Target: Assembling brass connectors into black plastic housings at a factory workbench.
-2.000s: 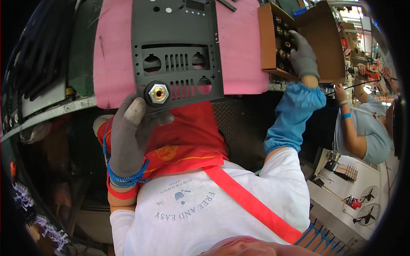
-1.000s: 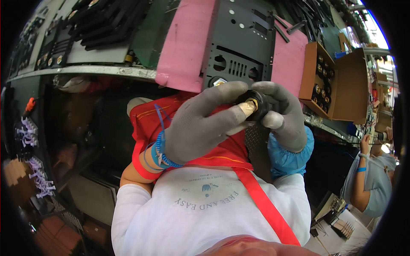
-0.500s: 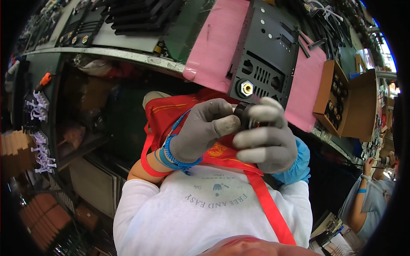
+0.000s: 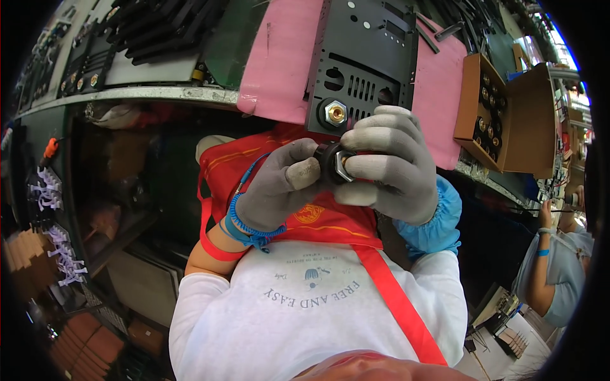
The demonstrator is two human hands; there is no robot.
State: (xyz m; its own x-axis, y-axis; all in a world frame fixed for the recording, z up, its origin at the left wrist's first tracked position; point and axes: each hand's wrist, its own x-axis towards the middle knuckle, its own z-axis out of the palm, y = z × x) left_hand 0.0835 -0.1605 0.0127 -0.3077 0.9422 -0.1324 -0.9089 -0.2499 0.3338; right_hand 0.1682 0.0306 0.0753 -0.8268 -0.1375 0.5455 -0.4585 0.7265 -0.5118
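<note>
My left hand (image 4: 283, 184), in a grey glove, grips a round black connector fitting (image 4: 326, 159) between thumb and fingers. My right hand (image 4: 397, 159), also gloved, has its fingers closed around the silver hex nut (image 4: 343, 166) on the same fitting. Both hands hold it up in front of my red apron (image 4: 343, 225), just off the near edge of the bench. Beyond the hands, a black sheet-metal panel (image 4: 362, 57) with slots and holes lies on a pink mat (image 4: 273, 70). A similar fitting with a hex nut and brass centre (image 4: 335, 113) sits in the panel's near left corner.
An open cardboard box (image 4: 470, 95) with several similar fittings stands to the right. Stacked black metal parts (image 4: 159, 28) lie at the far left. The bench's metal edge (image 4: 171, 95) runs before me. Another person's arm (image 4: 542, 273) shows at the right.
My right hand's fingers, blurred and apart before, have closed on the fitting's nut. The nut now faces right and shows clearly. The whole view has shifted, so the bench appears further left and up.
</note>
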